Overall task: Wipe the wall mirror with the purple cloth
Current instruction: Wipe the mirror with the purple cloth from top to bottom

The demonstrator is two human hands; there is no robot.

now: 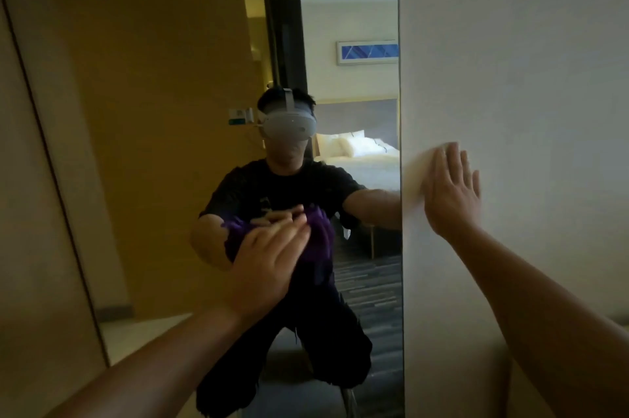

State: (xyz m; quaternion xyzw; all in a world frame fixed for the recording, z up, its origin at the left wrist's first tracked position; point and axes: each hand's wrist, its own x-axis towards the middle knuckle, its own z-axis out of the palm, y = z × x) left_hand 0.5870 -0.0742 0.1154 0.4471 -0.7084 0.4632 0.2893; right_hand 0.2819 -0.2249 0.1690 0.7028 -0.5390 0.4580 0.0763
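A: where's the purple cloth (pixel 316 240) being kept?

B: it's being pressed flat against the wall mirror (pixel 354 94) under the left hand (pixel 269 261), fingers straight. The right hand (pixel 452 192) is being spread open on the white wall (pixel 527 77) beside it.

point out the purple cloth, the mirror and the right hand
purple cloth (pixel 320 240), head view, bunched fabric right of the left hand
mirror (pixel 367 281), head view, lower glass
right hand (pixel 452 192), head view, back of hand
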